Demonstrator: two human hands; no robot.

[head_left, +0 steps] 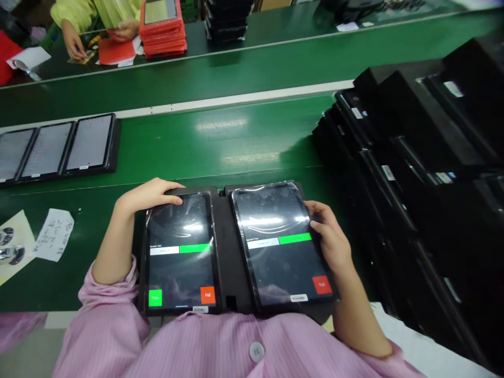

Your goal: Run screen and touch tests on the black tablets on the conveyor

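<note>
Two tablets lie side by side in front of my body, each in a black tray. The left tablet (181, 273) shows a dark test screen with a green Pass box and a red Fail box. My left hand (151, 195) grips its top left corner, thumb over the front edge, other fingers partly hidden. Clear film covers the right tablet (275, 273), which sits slightly tilted and shows a red Fail box. Around its right edge my right hand (331, 231) is closed, thumb at the screen's border and the lower fingers out of sight.
Black trays with tablets (394, 152) rise in a tall leaning pile at right. Several tablets (88, 142) stand in a row on the green bench at left, near a handwritten note (55, 233). Across the bench, a person in yellow sleeves works beside stacked red packs (163, 31).
</note>
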